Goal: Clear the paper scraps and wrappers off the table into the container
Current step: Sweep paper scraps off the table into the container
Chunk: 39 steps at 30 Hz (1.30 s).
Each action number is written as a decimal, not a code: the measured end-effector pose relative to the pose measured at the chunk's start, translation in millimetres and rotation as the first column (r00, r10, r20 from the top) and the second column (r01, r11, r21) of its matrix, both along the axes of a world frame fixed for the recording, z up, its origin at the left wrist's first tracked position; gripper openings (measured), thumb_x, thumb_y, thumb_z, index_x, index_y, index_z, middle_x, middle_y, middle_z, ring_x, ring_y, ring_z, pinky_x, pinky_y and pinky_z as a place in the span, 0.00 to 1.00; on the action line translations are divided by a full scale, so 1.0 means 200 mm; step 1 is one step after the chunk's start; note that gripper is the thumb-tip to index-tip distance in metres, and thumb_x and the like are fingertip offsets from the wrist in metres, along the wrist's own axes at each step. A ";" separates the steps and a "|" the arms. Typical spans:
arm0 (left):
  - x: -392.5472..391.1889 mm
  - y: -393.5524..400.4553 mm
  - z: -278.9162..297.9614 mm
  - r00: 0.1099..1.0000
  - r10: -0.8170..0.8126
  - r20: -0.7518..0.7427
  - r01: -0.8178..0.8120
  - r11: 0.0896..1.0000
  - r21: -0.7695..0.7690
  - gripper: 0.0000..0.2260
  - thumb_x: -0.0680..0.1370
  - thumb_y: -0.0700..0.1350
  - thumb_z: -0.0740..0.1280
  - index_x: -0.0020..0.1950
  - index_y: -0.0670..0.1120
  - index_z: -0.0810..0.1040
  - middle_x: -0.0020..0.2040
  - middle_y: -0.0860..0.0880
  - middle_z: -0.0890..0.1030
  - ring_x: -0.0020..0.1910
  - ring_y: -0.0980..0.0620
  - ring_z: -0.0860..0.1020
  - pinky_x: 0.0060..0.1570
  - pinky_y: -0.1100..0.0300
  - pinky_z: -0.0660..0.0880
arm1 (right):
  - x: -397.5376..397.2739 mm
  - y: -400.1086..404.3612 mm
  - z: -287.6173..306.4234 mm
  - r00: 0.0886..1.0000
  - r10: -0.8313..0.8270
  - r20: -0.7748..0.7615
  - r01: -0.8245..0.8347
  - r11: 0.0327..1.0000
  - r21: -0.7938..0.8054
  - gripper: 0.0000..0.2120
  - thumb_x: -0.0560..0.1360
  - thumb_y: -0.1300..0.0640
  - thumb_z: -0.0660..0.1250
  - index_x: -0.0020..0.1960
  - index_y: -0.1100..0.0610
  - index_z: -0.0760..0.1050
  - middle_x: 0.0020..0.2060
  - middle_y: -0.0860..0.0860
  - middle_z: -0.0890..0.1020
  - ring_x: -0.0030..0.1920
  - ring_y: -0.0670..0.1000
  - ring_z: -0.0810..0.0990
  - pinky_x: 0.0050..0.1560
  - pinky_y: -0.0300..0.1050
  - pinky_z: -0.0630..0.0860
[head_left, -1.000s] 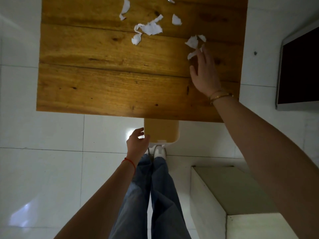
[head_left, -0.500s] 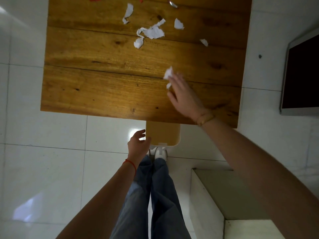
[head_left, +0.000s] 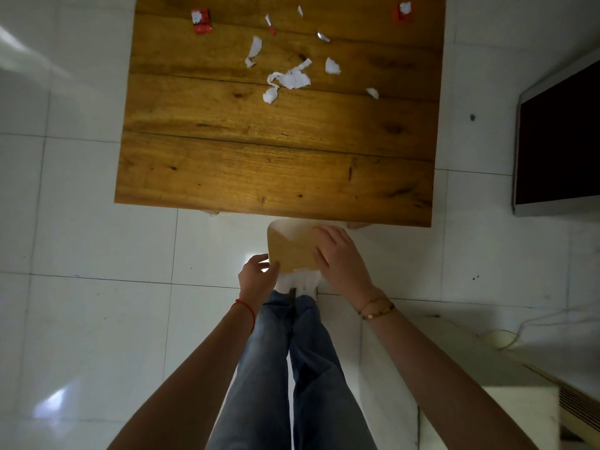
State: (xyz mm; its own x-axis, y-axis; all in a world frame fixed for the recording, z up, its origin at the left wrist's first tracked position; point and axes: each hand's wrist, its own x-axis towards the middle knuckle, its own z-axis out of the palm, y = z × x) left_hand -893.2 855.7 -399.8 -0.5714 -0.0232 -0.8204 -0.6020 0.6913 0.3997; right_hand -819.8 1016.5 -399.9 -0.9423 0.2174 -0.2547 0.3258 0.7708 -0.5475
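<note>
Tan container (head_left: 289, 251) between both hands: left hand (head_left: 258, 279) loosely open at its corner, right hand (head_left: 341, 258) spread over its rim.

Dim, greenish light overall. Soft glare patches sit on the glossy floor (head_left: 52, 401) at lower left and beside the left hand (head_left: 258, 277). The counter (head_left: 279, 164) glows warm mid-plank. Arms are shadowed. Wide-angle bending shows at edges; the corners go soft.
</note>
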 end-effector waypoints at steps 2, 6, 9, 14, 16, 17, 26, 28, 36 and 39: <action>0.02 -0.04 0.09 1.000 -0.026 0.000 0.026 1.000 -0.011 0.19 0.73 0.47 0.66 0.63 0.44 0.77 0.56 0.44 0.83 0.53 0.44 0.81 0.59 0.50 0.76 | 0.04 0.00 0.09 0.997 -0.078 -0.021 0.078 0.997 0.011 0.19 0.79 0.58 0.59 0.69 0.59 0.68 0.65 0.54 0.73 0.67 0.52 0.69 0.69 0.47 0.67; 0.03 -0.09 0.33 0.991 -0.112 -0.072 0.112 0.994 -0.011 0.18 0.74 0.46 0.66 0.64 0.43 0.77 0.57 0.44 0.83 0.56 0.45 0.80 0.61 0.52 0.74 | 0.14 -0.02 0.32 0.977 -0.208 -0.034 0.209 0.978 0.008 0.18 0.79 0.59 0.59 0.69 0.60 0.68 0.64 0.55 0.74 0.66 0.52 0.69 0.67 0.43 0.64; 0.02 -0.12 0.52 0.977 -0.174 -0.121 0.176 0.984 0.003 0.19 0.75 0.46 0.66 0.64 0.42 0.77 0.57 0.43 0.83 0.57 0.45 0.80 0.62 0.51 0.73 | 0.22 -0.05 0.50 0.957 -0.284 -0.055 0.285 0.958 0.027 0.18 0.79 0.60 0.59 0.68 0.62 0.69 0.63 0.58 0.75 0.65 0.54 0.69 0.66 0.46 0.67; 0.00 -0.14 0.81 0.957 -0.217 -0.194 0.230 0.972 0.045 0.19 0.74 0.47 0.67 0.64 0.43 0.76 0.56 0.43 0.83 0.54 0.44 0.81 0.60 0.50 0.75 | 0.33 -0.09 0.76 0.906 -0.407 -0.112 0.412 0.911 0.019 0.18 0.78 0.60 0.60 0.68 0.60 0.70 0.62 0.57 0.76 0.64 0.54 0.71 0.64 0.49 0.70; -0.01 -0.14 0.90 0.945 -0.239 -0.221 0.257 0.965 0.058 0.19 0.74 0.47 0.67 0.64 0.43 0.76 0.56 0.43 0.83 0.54 0.44 0.81 0.61 0.50 0.75 | 0.37 -0.11 0.85 0.878 -0.460 -0.130 0.465 0.885 0.009 0.18 0.78 0.59 0.60 0.68 0.60 0.70 0.63 0.56 0.75 0.64 0.54 0.71 0.63 0.47 0.69; -0.01 -0.13 0.95 0.938 -0.254 -0.237 0.275 0.960 0.058 0.20 0.74 0.47 0.66 0.65 0.42 0.76 0.56 0.43 0.83 0.54 0.44 0.81 0.61 0.50 0.75 | 0.40 -0.12 0.90 0.861 -0.489 -0.138 0.493 0.870 -0.002 0.18 0.79 0.59 0.60 0.68 0.59 0.69 0.63 0.56 0.75 0.64 0.54 0.71 0.63 0.46 0.69; 0.03 0.05 1.20 0.845 -0.427 -0.321 0.474 0.877 0.080 0.18 0.74 0.48 0.67 0.62 0.41 0.77 0.51 0.42 0.84 0.52 0.42 0.81 0.57 0.49 0.77 | 0.67 -0.10 1.16 0.700 -0.685 -0.200 0.697 0.717 -0.016 0.16 0.79 0.59 0.61 0.66 0.61 0.71 0.61 0.58 0.77 0.62 0.55 0.73 0.62 0.47 0.71; 0.04 0.13 1.25 0.820 -0.466 -0.333 0.519 0.851 0.086 0.17 0.74 0.47 0.67 0.61 0.41 0.77 0.51 0.42 0.84 0.52 0.42 0.81 0.54 0.53 0.76 | 0.73 -0.05 1.17 0.665 -0.722 -0.191 0.735 0.678 0.001 0.17 0.80 0.57 0.61 0.68 0.59 0.70 0.63 0.57 0.76 0.63 0.54 0.72 0.64 0.48 0.70; 0.16 0.63 1.31 0.761 -0.558 -0.331 0.620 0.775 0.121 0.18 0.68 0.50 0.66 0.55 0.44 0.80 0.45 0.44 0.85 0.47 0.43 0.82 0.53 0.47 0.79 | 0.98 0.28 1.24 0.503 -0.849 -0.161 0.855 0.517 -0.054 0.17 0.80 0.53 0.59 0.68 0.55 0.69 0.65 0.53 0.74 0.66 0.53 0.70 0.63 0.39 0.61; 0.26 0.90 1.33 0.726 -0.581 -0.369 0.659 0.740 0.133 0.12 0.72 0.47 0.67 0.52 0.44 0.80 0.43 0.45 0.83 0.44 0.43 0.80 0.41 0.56 0.77 | 1.09 0.53 1.25 0.506 -0.846 -0.169 0.853 0.519 -0.045 0.17 0.80 0.55 0.60 0.68 0.57 0.70 0.64 0.55 0.75 0.65 0.54 0.71 0.63 0.39 0.62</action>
State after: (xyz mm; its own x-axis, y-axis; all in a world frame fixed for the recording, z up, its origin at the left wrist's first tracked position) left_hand -840.5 1036.5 -133.5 -0.5907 0.5934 -0.5468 0.0972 0.7250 0.6819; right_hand -601.6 1122.6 -149.4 -0.3233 0.9409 -0.1009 0.7535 0.1914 -0.6290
